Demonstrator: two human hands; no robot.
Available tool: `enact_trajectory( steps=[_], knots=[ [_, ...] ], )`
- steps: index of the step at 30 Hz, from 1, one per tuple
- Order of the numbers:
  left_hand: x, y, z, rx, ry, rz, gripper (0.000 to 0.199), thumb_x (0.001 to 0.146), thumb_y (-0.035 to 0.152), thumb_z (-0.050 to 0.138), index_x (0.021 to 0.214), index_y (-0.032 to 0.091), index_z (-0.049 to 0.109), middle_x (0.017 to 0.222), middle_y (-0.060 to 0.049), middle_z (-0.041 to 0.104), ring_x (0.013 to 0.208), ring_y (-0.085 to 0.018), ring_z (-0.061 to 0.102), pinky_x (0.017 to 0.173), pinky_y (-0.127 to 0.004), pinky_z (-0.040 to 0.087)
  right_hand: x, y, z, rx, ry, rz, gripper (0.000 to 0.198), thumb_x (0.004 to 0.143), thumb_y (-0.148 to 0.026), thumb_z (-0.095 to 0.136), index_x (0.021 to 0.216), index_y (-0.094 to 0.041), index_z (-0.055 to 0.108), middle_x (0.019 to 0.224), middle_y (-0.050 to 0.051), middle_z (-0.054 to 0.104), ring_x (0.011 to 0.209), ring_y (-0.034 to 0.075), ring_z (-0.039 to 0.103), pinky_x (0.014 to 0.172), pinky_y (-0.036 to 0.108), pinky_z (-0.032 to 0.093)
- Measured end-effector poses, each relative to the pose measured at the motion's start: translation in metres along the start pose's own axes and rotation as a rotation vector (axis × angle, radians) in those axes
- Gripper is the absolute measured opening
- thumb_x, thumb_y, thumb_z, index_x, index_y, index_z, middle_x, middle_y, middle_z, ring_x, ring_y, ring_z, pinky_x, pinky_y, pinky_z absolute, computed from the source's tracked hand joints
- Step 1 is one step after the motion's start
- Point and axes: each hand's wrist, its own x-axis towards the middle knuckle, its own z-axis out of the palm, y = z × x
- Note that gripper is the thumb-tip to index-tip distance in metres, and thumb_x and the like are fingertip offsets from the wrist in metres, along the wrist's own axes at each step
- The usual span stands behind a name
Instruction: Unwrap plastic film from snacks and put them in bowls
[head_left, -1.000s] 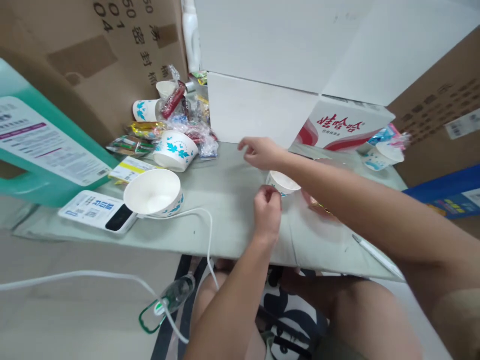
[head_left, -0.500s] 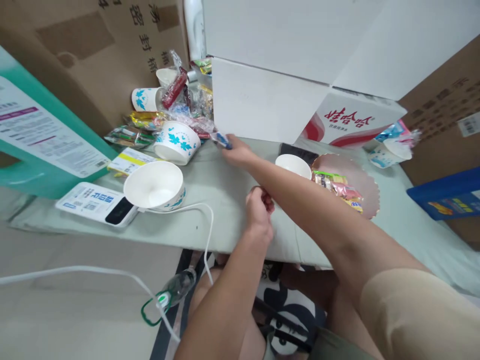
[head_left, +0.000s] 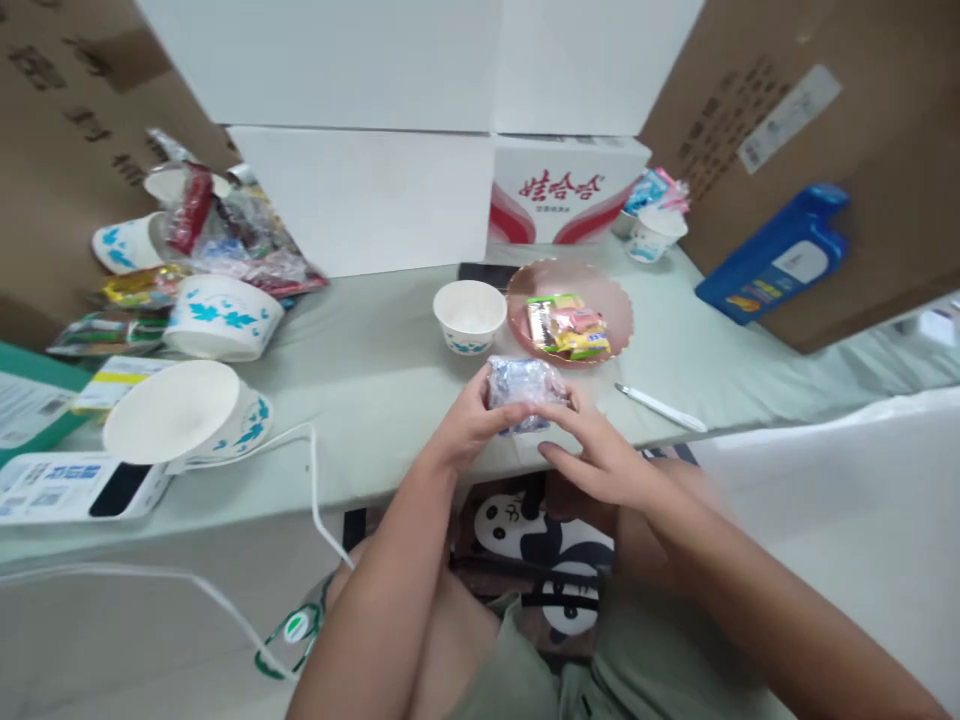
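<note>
In front of me a clear plastic-wrapped snack packet with some blue on it is held just above the table's front edge. My left hand grips its left side, thumb across the front. My right hand closes on its right side with thumb and index finger, while other fingers stick out below. Just beyond my hands stands a white paper bowl with a blue leaf print. Right of that bowl, a pink scalloped plate holds several small wrapped snacks.
A white pen-like knife lies at the right front. Paper bowls and wrapped snacks crowd the left, beside a white scale with a cable. White boxes line the back; a blue bottle is at right.
My right hand has come back from the snack pile at left to the middle, bringing the packet. My left hand has joined it on the packet. The view has swung right.
</note>
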Motion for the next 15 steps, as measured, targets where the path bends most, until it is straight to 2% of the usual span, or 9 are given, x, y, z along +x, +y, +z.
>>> enact_trajectory(
  steps=[3, 7, 11, 13, 15],
  knots=[
    [0.004, -0.014, 0.012, 0.163, -0.008, -0.089, 0.053, 0.067, 0.045, 0.087, 0.104, 0.017, 0.063, 0.097, -0.004, 0.067, 0.085, -0.017, 0.061, 0.076, -0.027, 0.047, -0.024, 0.011, -0.014, 0.029, 0.032, 0.067, 0.041, 0.093, -0.017, 0.052, 0.133, -0.026, 0.056, 0.132, 0.012, 0.049, 0.130, 0.026, 0.052, 0.109, 0.046, 0.047],
    [0.011, -0.027, 0.024, 0.304, 0.102, -0.189, 0.053, 0.069, 0.048, 0.082, 0.108, 0.018, 0.059, 0.092, -0.001, 0.064, 0.082, -0.016, 0.059, 0.072, -0.026, 0.047, -0.043, 0.033, -0.048, -0.027, 0.048, 0.129, 0.037, 0.095, -0.026, 0.052, 0.131, -0.023, 0.059, 0.133, 0.014, 0.054, 0.126, 0.026, 0.056, 0.107, 0.045, 0.049],
    [0.018, -0.032, 0.028, 0.401, 0.148, -0.221, 0.061, 0.068, 0.048, 0.080, 0.118, 0.020, 0.059, 0.101, -0.004, 0.066, 0.087, -0.019, 0.062, 0.074, -0.028, 0.049, -0.070, 0.083, -0.086, -0.294, 0.195, 0.455, 0.041, 0.091, -0.031, 0.053, 0.129, -0.017, 0.061, 0.124, 0.017, 0.063, 0.117, 0.031, 0.061, 0.104, 0.050, 0.049],
    [0.021, -0.029, 0.027, 0.479, 0.132, -0.222, 0.068, 0.067, 0.049, 0.079, 0.125, 0.021, 0.060, 0.111, -0.006, 0.067, 0.096, -0.023, 0.064, 0.080, -0.031, 0.051, -0.083, 0.109, -0.094, -0.411, 0.163, 0.642, 0.044, 0.088, -0.032, 0.055, 0.127, -0.014, 0.062, 0.126, 0.020, 0.062, 0.117, 0.035, 0.060, 0.103, 0.053, 0.048],
    [0.024, -0.025, 0.027, 0.578, 0.104, -0.219, 0.077, 0.063, 0.047, 0.082, 0.132, 0.021, 0.058, 0.118, -0.008, 0.067, 0.104, -0.026, 0.064, 0.086, -0.033, 0.052, -0.093, 0.126, -0.094, -0.466, 0.067, 0.725, 0.043, 0.086, -0.032, 0.055, 0.124, -0.015, 0.065, 0.126, 0.019, 0.063, 0.117, 0.036, 0.059, 0.102, 0.052, 0.048]
  ],
)
